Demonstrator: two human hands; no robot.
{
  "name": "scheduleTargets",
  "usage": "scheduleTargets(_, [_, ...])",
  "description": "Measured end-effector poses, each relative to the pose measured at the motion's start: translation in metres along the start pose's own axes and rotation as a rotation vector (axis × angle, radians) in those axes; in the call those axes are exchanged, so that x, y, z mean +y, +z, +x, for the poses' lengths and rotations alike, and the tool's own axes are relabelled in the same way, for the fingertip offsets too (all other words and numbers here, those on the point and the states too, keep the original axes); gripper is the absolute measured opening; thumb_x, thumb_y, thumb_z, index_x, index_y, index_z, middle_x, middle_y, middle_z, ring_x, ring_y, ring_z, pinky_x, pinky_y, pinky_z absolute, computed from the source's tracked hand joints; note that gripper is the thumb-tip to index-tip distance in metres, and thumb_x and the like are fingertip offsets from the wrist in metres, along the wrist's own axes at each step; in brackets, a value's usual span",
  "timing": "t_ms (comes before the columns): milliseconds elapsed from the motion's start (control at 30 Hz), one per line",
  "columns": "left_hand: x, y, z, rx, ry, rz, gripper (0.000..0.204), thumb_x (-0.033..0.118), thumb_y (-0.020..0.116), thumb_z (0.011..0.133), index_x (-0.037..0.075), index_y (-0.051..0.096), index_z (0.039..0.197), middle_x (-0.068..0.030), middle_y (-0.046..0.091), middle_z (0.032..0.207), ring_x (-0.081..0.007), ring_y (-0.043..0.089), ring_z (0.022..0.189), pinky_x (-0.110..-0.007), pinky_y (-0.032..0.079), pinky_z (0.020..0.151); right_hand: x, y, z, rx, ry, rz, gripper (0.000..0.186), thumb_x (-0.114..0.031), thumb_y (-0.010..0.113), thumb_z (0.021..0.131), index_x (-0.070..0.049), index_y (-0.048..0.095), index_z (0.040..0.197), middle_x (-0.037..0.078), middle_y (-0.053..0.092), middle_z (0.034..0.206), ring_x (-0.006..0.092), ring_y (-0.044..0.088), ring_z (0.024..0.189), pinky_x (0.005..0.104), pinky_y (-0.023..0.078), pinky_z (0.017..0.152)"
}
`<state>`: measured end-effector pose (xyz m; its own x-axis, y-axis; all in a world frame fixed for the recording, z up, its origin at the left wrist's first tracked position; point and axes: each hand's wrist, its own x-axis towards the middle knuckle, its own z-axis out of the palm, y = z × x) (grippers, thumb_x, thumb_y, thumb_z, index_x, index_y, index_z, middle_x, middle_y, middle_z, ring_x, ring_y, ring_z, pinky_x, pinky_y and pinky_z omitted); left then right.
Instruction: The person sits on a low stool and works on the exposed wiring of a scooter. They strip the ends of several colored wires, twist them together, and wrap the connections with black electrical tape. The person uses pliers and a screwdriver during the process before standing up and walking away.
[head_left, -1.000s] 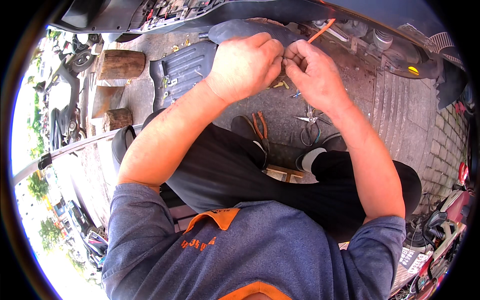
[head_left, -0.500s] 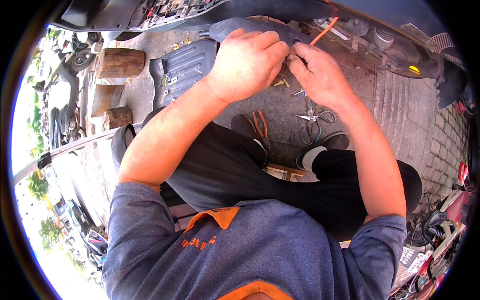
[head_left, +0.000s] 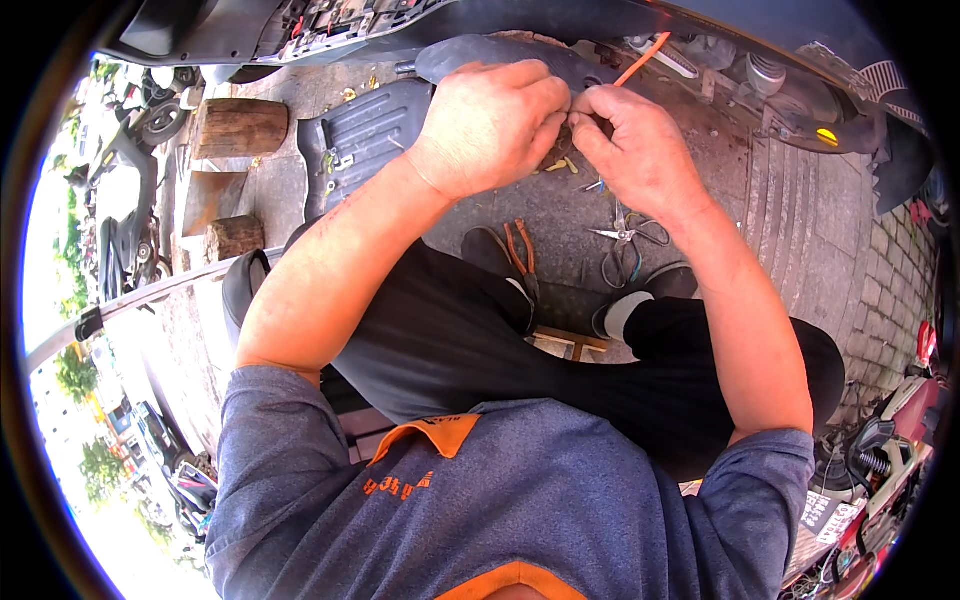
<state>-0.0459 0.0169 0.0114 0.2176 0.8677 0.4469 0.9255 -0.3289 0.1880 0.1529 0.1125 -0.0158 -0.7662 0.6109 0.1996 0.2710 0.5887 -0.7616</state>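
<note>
1. Your left hand (head_left: 490, 130) is curled in front of you, thumb and fingertips bunched closely together; you cannot tell what, if anything, its grip pinches, because the knuckles hide it.
2. Your right hand (head_left: 640, 145) meets it fingertip to fingertip, thumb and forefinger nearly together; what sits in this grip is too small and hidden to tell.
3. The thin, straight orange strand (head_left: 643, 58) runs from behind your right hand's knuckles up towards the ground's far edge; whether your fingers hold its lower end cannot be told.
4. Just below your hands, small yellowish slivers (head_left: 570, 164) lie on the grey paved ground (head_left: 800, 240).
5. Nearer you on that ground lie metal scissors with dark loop handles (head_left: 624, 238), blades parted, near your right shoe (head_left: 672, 281), and pliers with orange handles (head_left: 529, 252) beside your left shoe (head_left: 484, 250).
6. To the left lies a black ribbed plastic panel (head_left: 385, 125), with small metal parts (head_left: 331, 160) near its left edge.
7. Beyond your hands, a smooth dark-grey rounded panel (head_left: 470, 55) lies by the ground's far edge, below a long dark vehicle body (head_left: 560, 18).
</note>
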Motion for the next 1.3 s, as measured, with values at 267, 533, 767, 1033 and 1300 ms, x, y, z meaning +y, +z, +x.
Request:
scheduleTargets(267, [-0.003,0.0,0.0,0.051,0.067,0.041,0.012,0.014,0.078,0.088,0.012,0.072,0.099,-0.0045,0.066,0.091,-0.0318,0.069,0.082,-0.043,0.055,0.073,-0.005,-0.008,0.004,-0.095,0.04,0.012,0.022,-0.022,0.065,0.105,-0.001,0.07,0.107,0.022,0.07,0.099,0.0415,0.071,0.097,0.0498,0.056,0.087])
scheduleTargets(533, [-0.001,0.002,0.0,-0.027,-0.202,-0.175,0.012,0.011,0.077,0.088,0.007,0.071,0.097,-0.0093,0.067,0.089,-0.0322,0.069,0.083,-0.043,0.057,0.075,-0.006,-0.004,0.001,-0.062,0.058,0.038,0.02,-0.02,0.065,0.107,-0.001,0.071,0.11,0.019,0.071,0.105,0.0381,0.071,0.104,0.0469,0.055,0.093])
scheduleTargets(767, [-0.004,0.003,-0.003,-0.289,-0.53,-0.517,0.017,0.017,0.075,0.096,0.002,0.073,0.102,-0.0055,0.067,0.083,-0.0127,0.062,0.078,-0.033,0.052,0.074,-0.002,-0.002,-0.003,-0.035,0.008,-0.025,0.017,-0.02,0.066,0.105,-0.004,0.072,0.108,0.016,0.071,0.107,0.0367,0.07,0.106,0.0465,0.055,0.095])
scheduleTargets(1033, [-0.009,0.002,-0.001,-0.345,-0.726,-0.819,0.02,0.023,0.07,0.105,0.003,0.075,0.106,0.0016,0.07,0.089,-0.0089,0.061,0.081,-0.028,0.051,0.077,-0.007,-0.005,-0.004,-0.024,0.074,0.008,0.017,-0.016,0.066,0.105,-0.003,0.072,0.115,0.016,0.073,0.109,0.0352,0.072,0.106,0.0452,0.056,0.095])
scheduleTargets(1300, [-0.004,-0.012,0.008,-0.253,-1.063,-1.329,0.035,0.038,0.054,0.114,0.009,0.073,0.122,-0.0013,0.076,0.101,-0.01,0.065,0.087,-0.027,0.048,0.081,-0.019,-0.018,-0.013,-0.015,0.261,0.28,0.024,-0.01,0.069,0.1,-0.001,0.071,0.122,0.012,0.074,0.111,0.0222,0.072,0.098,0.0378,0.059,0.092])
